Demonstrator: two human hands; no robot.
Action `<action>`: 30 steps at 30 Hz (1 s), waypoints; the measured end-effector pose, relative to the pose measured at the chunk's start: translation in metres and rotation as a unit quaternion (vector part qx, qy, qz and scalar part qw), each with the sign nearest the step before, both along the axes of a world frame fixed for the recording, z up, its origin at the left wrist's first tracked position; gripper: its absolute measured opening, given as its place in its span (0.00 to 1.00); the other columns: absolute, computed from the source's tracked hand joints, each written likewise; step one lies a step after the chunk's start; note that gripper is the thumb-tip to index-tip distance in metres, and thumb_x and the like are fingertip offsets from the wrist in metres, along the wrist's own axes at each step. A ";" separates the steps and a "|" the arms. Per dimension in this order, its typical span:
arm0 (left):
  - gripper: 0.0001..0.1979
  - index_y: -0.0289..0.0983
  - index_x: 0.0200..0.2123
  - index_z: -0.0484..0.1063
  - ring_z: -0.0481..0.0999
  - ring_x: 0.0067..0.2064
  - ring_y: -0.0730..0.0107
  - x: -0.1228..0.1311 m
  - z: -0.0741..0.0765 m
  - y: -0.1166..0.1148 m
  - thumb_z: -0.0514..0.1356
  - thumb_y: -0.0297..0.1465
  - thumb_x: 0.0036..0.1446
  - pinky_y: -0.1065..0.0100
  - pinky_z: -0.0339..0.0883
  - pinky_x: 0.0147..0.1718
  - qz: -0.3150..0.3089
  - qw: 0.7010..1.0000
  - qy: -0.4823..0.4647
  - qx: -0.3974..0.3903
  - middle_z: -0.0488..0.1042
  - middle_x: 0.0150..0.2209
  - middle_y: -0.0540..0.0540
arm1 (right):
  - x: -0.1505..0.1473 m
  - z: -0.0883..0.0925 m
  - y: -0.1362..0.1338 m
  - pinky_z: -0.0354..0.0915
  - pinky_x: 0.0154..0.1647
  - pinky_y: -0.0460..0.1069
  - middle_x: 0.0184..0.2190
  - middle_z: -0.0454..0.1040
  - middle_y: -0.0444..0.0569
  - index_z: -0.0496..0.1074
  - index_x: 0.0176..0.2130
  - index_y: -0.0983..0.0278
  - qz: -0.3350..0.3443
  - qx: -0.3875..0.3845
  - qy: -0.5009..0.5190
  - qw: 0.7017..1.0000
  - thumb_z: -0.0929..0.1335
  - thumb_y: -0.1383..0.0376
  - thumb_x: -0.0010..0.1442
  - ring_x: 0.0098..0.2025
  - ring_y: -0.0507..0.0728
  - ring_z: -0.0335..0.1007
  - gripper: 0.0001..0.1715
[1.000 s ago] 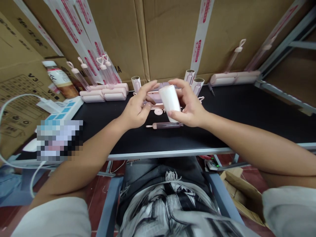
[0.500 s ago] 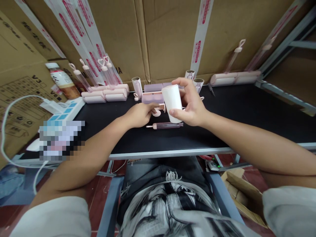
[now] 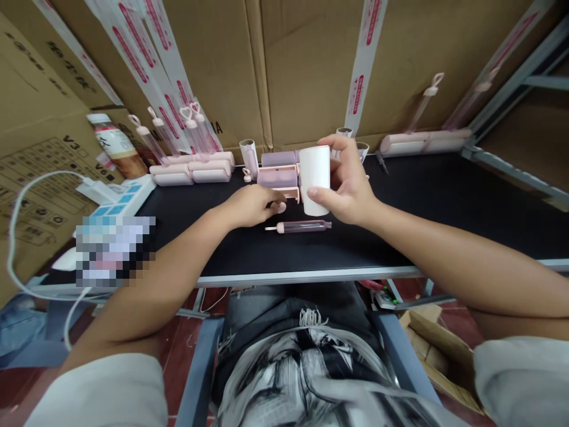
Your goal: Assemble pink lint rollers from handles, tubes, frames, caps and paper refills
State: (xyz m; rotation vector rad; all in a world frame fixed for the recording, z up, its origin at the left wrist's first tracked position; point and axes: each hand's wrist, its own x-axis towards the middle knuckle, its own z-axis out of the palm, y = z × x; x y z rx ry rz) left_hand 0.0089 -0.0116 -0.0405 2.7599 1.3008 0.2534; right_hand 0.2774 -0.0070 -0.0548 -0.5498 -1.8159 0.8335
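A white tapered cylinder [image 3: 315, 181] stands nearly upright in the grip of my right hand [image 3: 349, 184], held just above the black table. My left hand [image 3: 252, 206] has its fingertips pinched on a small round pink piece [image 3: 278, 207] at the table surface. In front of both hands lies a clear tube with a pink cap [image 3: 304, 226]. Behind them are a purple and pink case [image 3: 278, 177] and an open pink part [image 3: 288, 193], partly covered by my left fingers.
Pink cases [image 3: 208, 172] with upright tubes stand at the back left, near a bottle [image 3: 116, 145] and a power strip [image 3: 127, 198]. More pink cases [image 3: 404, 144] sit back right. Small cups [image 3: 249, 159] stand against the cardboard [image 3: 306, 71].
The white cylinder in my right hand has turned more upright and shifted slightly right. My left fingers have closed on the round pink piece, which has moved slightly left.
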 end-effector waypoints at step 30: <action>0.19 0.38 0.58 0.82 0.88 0.47 0.53 -0.005 0.005 -0.003 0.62 0.37 0.67 0.60 0.75 0.45 0.050 0.999 0.012 -0.017 0.89 0.50 0.42 | -0.002 -0.009 0.018 0.83 0.41 0.64 0.46 0.78 0.46 0.62 0.61 0.49 -0.022 -0.063 0.021 0.998 0.80 0.28 0.54 0.45 0.66 0.81 0.52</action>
